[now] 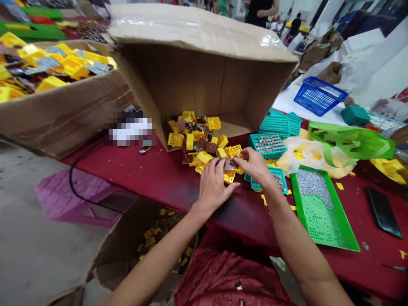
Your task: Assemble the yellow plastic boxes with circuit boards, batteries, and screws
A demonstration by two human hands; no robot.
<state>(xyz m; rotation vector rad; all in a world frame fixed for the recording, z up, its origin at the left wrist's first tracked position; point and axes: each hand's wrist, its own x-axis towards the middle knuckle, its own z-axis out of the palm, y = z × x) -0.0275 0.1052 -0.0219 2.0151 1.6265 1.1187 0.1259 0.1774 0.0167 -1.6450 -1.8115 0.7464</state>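
A pile of small yellow plastic housings and brown circuit boards spills from a cardboard box lying on its side on the dark red table. My left hand rests at the near edge of the pile, fingers curled over a yellow housing. My right hand is beside it, fingers pinched on a small brown board just above that housing. A teal tray of small silver button cells sits right behind my right hand.
A green perforated tray holding silver parts lies right of my arm, a black phone beyond it. A second box of yellow parts stands at left. A blue basket, green bag and pink stool are nearby.
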